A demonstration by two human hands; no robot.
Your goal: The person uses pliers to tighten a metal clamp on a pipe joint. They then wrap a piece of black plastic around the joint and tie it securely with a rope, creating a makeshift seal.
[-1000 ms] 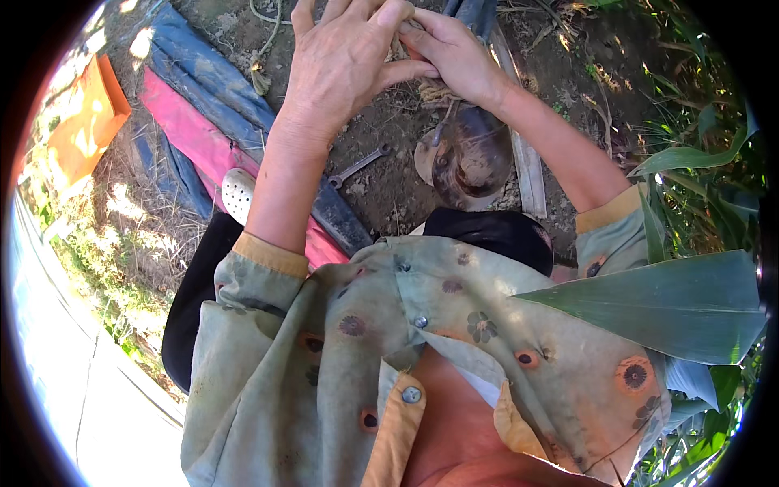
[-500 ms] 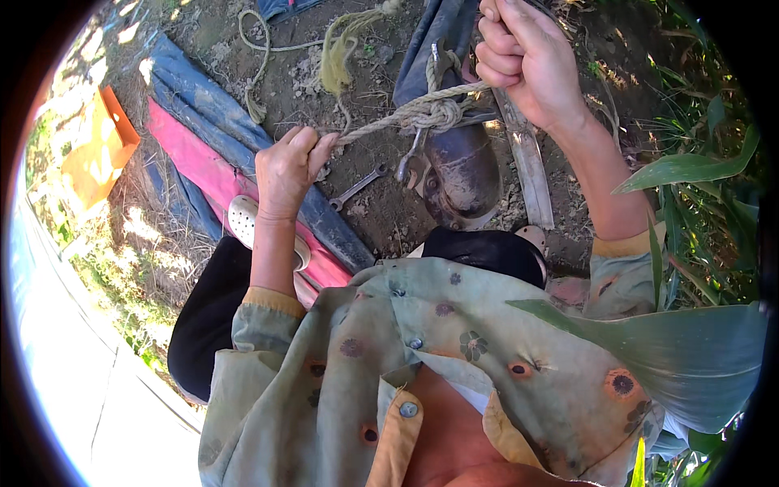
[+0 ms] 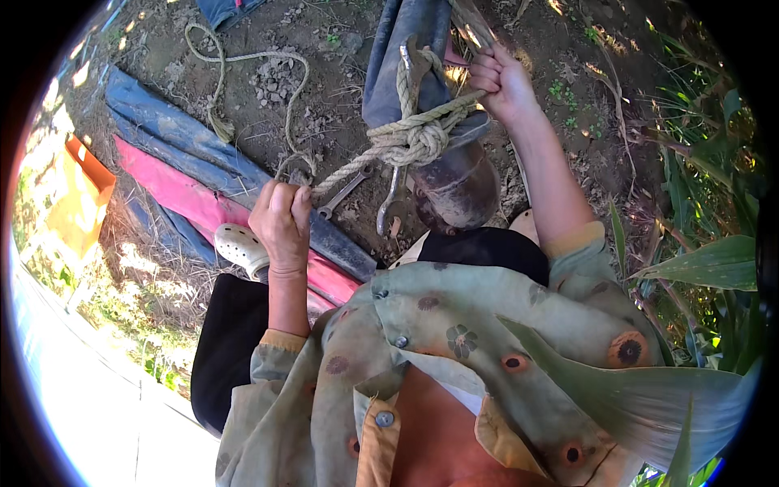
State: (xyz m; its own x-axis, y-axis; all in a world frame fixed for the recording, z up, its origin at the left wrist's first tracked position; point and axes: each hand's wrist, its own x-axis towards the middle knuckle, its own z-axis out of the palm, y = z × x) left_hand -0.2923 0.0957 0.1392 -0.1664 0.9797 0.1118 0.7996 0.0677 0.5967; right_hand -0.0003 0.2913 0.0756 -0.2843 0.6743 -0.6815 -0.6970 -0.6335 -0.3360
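A thick beige rope is wound and knotted around a dark pipe, where a flat blue-black hose meets its rounded end. My left hand is closed on the rope left of the knot. On the other side, my right hand grips the rope coming off the knot, beside a wooden stick. A metal wrench is caught upright under the rope turns, its middle hidden by the knot. Close to my left hand, a second wrench lies on the soil.
The loose rope tail curls over the dirt at the far left. Flattened blue hose and a pink strip run by my shoe. An orange bag-like object stands further left. Leafy plants crowd the right side.
My right hand has come down and nearer to the knot; my left hand is lower. The knot and pipe appear further left. A frayed yellowish rope end is out of sight now.
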